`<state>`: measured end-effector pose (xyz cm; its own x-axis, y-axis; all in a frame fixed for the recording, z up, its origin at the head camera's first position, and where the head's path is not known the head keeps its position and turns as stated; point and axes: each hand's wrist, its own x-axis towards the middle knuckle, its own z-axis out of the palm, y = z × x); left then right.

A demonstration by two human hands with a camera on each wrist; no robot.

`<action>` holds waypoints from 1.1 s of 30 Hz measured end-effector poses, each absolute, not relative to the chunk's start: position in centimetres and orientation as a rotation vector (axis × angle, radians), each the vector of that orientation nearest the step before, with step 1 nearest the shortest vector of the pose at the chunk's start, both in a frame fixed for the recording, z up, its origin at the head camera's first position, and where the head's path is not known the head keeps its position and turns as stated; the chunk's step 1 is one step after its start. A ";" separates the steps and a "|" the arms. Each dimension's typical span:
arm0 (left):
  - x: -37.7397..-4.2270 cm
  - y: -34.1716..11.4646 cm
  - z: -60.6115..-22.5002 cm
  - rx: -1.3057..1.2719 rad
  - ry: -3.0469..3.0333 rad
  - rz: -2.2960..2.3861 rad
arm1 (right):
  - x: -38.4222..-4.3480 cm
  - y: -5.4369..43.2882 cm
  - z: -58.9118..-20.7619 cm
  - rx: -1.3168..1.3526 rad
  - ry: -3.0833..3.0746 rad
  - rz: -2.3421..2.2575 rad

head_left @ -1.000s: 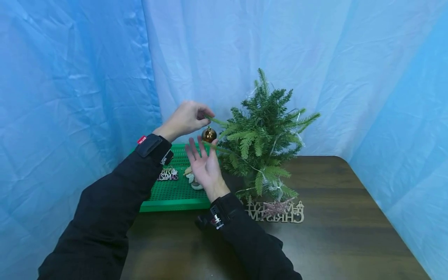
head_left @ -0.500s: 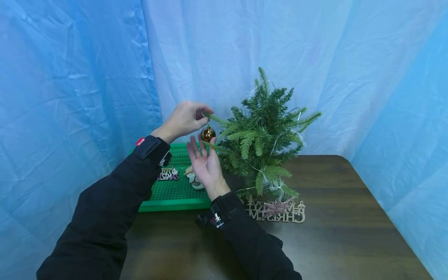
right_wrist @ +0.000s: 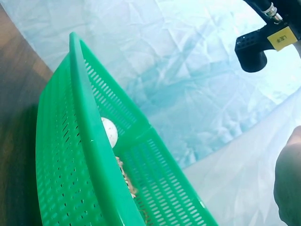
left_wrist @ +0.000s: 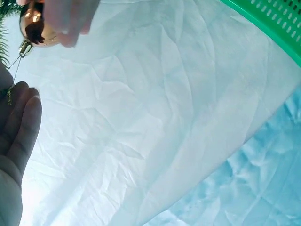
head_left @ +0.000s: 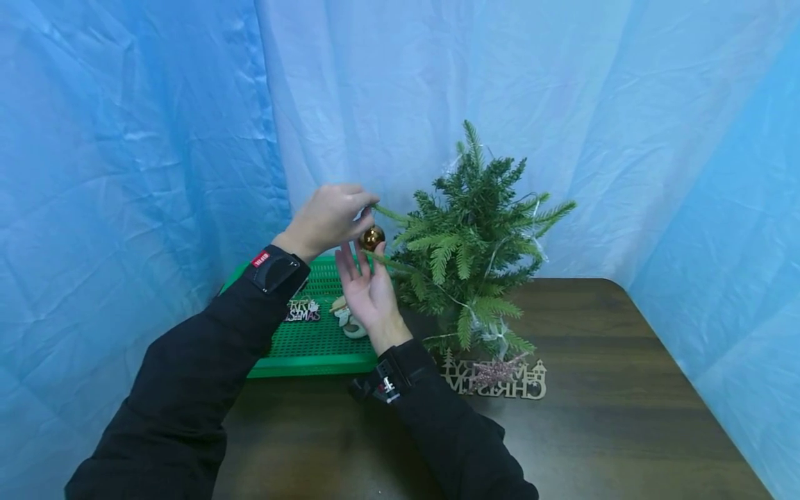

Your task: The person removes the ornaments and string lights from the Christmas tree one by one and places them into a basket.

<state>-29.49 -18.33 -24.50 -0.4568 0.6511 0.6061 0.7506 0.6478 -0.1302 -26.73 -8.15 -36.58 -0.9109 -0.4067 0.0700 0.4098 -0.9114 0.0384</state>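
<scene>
A shiny gold-brown bauble [head_left: 372,237] hangs beside the left-hand branches of a small artificial Christmas tree [head_left: 469,236]. My left hand [head_left: 331,217] pinches its thin string above it, close to a branch tip; the left wrist view shows the string running from the bauble's cap to the left hand's fingers [left_wrist: 26,122]. Beneath the bauble, my right hand [head_left: 370,295] lies palm up with its fingers extended, the fingertips right at the bauble. A lower branch crosses over that hand's thumb. In the right wrist view only part of the hand [right_wrist: 289,179] shows.
A green perforated basket [head_left: 312,364] stands behind the arms, with a Merry Christmas sign [head_left: 303,310] and a white figure [head_left: 353,326] in it. A wooden cut-out sign [head_left: 531,382] and pink glittery ornament [head_left: 494,373] lie before the tree. Blue-white curtains surround the table.
My left hand has turned and lowered slightly, its fingers drawing closer over the bauble's top. The bauble has shifted a little left and up. My right hand has barely moved.
</scene>
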 end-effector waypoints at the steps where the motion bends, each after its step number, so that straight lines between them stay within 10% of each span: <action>1: -29.6 -18.3 -24.6 -1.089 -2.221 -0.175 | -26.7 -8.1 -36.6 -0.083 -0.069 -2.718; 33: -28.0 -17.6 -25.6 -0.909 -2.163 -0.459 | -26.7 -8.0 -36.8 -0.067 0.045 -2.749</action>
<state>-27.97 -17.64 -25.57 -0.4805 0.4648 0.7437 0.7266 0.6858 0.0409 -26.67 -8.04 -36.84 -0.9231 -0.3824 0.0406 0.3809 -0.9237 -0.0408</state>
